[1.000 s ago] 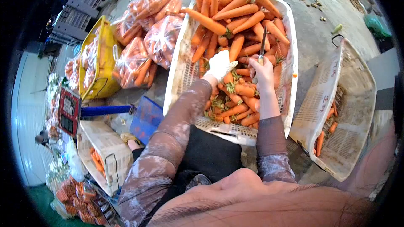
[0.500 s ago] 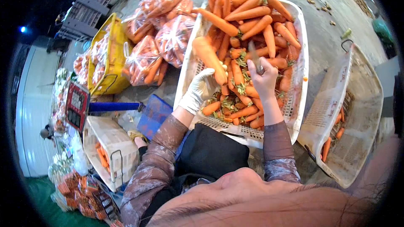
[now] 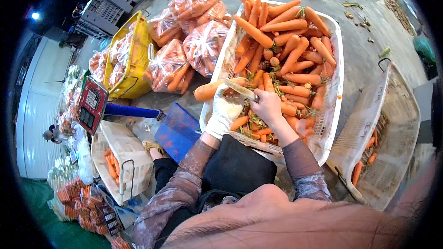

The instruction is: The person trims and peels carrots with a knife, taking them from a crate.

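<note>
My left hand point(image 3: 225, 113), in a white glove, is closed round a large carrot point(image 3: 207, 91) near the left side of the white crate point(image 3: 340, 60). The carrot lies nearly level, its thick end pointing left. My right hand point(image 3: 268, 106) is bare and grips the handle of a knife point(image 3: 240, 89). The blade points up and left and lies over the carrot, just above my gloved fingers; whether it touches the carrot I cannot tell. Many loose carrots point(image 3: 295, 50) fill the crate, with green tops among them.
Bagged carrots point(image 3: 203, 46) and a yellow crate point(image 3: 134, 64) stand at the left. A scale display point(image 3: 92, 106) on a blue post rises beside a blue platform point(image 3: 177, 131). White crates with a few carrots stand at lower left point(image 3: 134, 157) and right point(image 3: 397, 133).
My left hand has turned the large carrot from steep to nearly level. My right hand has brought the knife down and left, over the carrot. The view has shifted.
</note>
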{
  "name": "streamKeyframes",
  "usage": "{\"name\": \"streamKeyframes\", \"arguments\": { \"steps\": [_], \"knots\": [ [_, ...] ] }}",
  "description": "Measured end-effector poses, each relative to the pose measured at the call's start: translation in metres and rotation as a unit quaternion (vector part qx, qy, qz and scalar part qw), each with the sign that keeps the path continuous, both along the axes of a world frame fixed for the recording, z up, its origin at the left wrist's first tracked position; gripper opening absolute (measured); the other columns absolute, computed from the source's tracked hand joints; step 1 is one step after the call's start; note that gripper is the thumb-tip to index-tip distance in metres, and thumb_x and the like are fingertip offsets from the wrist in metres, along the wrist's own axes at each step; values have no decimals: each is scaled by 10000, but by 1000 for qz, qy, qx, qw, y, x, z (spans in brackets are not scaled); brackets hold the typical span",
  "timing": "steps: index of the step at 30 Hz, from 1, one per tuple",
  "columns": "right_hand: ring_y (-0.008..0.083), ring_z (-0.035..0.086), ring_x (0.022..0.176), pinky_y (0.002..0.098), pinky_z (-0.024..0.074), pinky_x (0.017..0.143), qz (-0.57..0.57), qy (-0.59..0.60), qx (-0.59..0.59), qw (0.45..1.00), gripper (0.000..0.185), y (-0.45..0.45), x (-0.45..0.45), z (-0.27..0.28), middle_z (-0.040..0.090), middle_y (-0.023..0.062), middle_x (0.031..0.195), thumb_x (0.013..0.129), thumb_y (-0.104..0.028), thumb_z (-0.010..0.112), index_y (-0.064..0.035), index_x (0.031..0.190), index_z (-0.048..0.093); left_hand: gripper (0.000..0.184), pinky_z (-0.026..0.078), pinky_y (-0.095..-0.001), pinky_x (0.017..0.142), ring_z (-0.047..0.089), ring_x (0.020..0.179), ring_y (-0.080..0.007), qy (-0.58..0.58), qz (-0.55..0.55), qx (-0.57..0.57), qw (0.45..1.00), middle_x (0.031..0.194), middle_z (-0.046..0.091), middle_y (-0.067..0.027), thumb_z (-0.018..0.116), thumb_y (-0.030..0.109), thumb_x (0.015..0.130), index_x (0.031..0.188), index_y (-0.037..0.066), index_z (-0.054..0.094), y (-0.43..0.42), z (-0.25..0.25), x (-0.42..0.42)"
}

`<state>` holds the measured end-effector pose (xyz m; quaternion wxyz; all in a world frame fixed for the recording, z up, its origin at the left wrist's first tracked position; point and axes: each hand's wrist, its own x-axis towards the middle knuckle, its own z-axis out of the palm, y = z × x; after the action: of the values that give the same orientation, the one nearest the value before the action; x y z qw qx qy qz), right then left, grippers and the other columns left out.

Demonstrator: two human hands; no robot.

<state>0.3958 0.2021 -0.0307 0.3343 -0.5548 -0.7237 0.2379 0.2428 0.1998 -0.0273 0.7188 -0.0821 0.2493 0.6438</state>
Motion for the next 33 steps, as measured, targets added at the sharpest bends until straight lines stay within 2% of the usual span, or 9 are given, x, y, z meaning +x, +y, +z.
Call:
{"name": "streamKeyframes", "arguments": {
  "steps": [3,5,7,13,15,19,24,28,33],
  "knots": [
    [362,623,661,451,481,611,12,-13,-51,999,212,11,3,-4,620,186,657,747,-248,648,-36,743,653,317,521,-403,856,596,936,-244,-32,4,-21,999,973,609,-92,657,17,694,998,33,570,2,-2,3],
    [342,630,661,421,485,629,8,18,-240,971,299,29,6,-29,634,204,694,800,-296,629,1,820,663,274,487,-422,837,570,898,-251,4,35,-1,999,944,577,-81,638,92,713,970,50,551,-1,-4,8],
    [185,552,582,354,433,568,-21,170,-261,950,430,37,22,-45,585,90,626,822,-394,622,29,752,605,331,429,-387,796,548,858,-249,17,5,7,1000,883,562,-69,668,169,665,957,73,544,-10,16,11],
    [130,423,462,340,353,471,-15,128,-286,949,449,42,29,-23,468,21,493,873,-353,588,-1,607,504,282,447,-403,830,547,876,-260,-76,-43,48,995,830,549,-79,640,131,663,913,53,532,-12,30,6],
    [351,601,620,420,462,610,1,82,-235,968,444,39,27,-20,589,202,615,826,-400,601,23,694,623,259,479,-387,846,565,852,-267,34,-71,0,997,844,572,-96,582,97,669,915,34,529,-20,38,8],
    [357,615,660,446,483,624,82,-28,-53,995,214,32,31,-8,612,175,645,737,-286,629,-75,730,663,307,502,-290,678,607,689,-207,523,-202,72,825,844,636,-126,506,41,621,912,-27,579,-34,7,-14],
    [348,625,652,444,499,615,87,-102,-41,990,142,23,28,0,623,152,641,697,-241,634,-103,697,668,394,467,-271,582,572,634,-176,519,-248,33,818,773,604,-78,534,-7,600,993,-18,559,-47,-5,-18],
    [327,640,658,435,509,618,125,-159,-36,979,139,19,25,11,635,146,649,694,-238,636,-101,691,663,319,454,-268,660,555,705,-191,223,-273,9,936,786,579,-98,554,41,664,976,-26,555,-58,7,-14],
    [324,630,620,439,505,598,119,-168,21,978,85,16,18,2,607,143,593,643,-179,644,-95,651,640,313,464,-270,665,562,699,-203,218,-243,-18,945,810,597,-92,558,44,675,980,-24,567,-58,13,-6]
  ]
}}
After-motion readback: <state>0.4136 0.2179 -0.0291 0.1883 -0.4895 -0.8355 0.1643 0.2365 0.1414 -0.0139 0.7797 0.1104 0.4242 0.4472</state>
